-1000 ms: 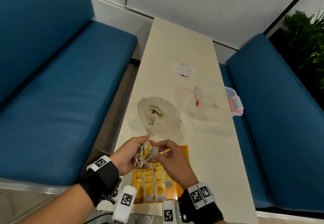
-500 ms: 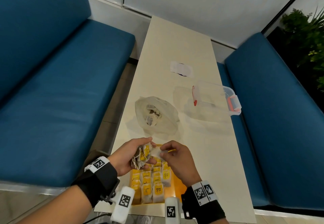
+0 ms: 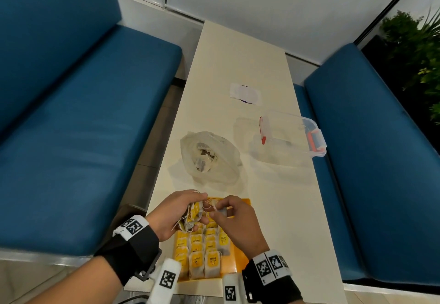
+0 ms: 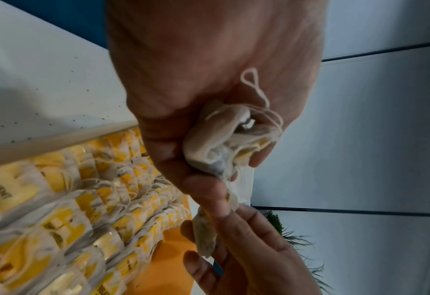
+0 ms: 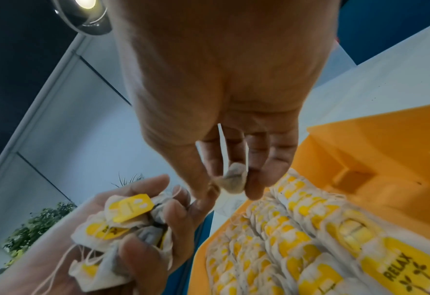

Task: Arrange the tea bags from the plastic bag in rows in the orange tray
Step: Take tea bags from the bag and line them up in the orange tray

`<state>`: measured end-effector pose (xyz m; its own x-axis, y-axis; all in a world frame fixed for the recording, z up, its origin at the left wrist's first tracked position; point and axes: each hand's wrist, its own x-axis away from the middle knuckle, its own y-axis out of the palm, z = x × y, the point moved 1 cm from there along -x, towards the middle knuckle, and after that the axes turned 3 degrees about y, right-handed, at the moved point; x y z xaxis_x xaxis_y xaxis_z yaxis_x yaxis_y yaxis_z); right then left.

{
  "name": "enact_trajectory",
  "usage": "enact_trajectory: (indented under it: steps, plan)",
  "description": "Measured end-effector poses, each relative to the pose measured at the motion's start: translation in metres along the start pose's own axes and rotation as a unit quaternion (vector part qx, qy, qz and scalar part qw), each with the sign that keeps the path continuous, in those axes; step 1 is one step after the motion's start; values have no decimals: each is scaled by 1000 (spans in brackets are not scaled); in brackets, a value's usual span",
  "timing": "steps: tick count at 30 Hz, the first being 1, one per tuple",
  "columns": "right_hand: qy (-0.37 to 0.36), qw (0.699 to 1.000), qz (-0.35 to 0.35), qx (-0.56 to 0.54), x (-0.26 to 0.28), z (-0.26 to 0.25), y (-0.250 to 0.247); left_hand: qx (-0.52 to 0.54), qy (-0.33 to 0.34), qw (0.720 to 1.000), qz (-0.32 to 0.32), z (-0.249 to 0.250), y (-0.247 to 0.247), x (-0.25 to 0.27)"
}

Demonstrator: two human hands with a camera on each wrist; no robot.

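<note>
My left hand (image 3: 177, 211) grips a bunch of tea bags (image 3: 194, 213) with yellow tags and loose strings (image 5: 123, 223) just above the far end of the orange tray (image 3: 241, 208). My right hand (image 3: 232, 218) pinches a single tea bag (image 5: 234, 179) between thumb and fingers, close beside the bunch (image 4: 224, 139). Rows of yellow-tagged tea bags (image 3: 204, 251) fill the left part of the tray (image 5: 347, 155). The crumpled plastic bag (image 3: 209, 156) lies open on the table beyond the tray, with a few tea bags inside.
The narrow cream table (image 3: 238, 65) runs away from me between two blue benches (image 3: 71, 125). A clear plastic box with red clips (image 3: 292, 134) stands at the right edge. A white paper piece (image 3: 245, 90) lies further back. A plant (image 3: 414, 49) stands at far right.
My right hand has pulled one tea bag away from the bunch and drawn slightly to the right. The left hand keeps its grip in about the same place.
</note>
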<state>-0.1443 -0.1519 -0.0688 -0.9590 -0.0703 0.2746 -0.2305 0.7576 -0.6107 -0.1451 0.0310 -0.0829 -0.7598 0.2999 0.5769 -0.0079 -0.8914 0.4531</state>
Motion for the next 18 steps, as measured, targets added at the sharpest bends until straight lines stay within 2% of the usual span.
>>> enact_trajectory:
  steps: [6,10,16,18]
  plan:
    - [-44,994,60,75,-8,5,-7,-5,-3,1000,6,2,-2,-3]
    - [-38,996,69,34,-8,10,-17,-5,-3,999,40,3,-8,-4]
    - [-28,997,64,37,-7,21,-24,-14,-2,998,56,4,-17,-4]
    - [-7,998,64,-2,-8,24,-27,-21,-3,998,59,5,-18,-3]
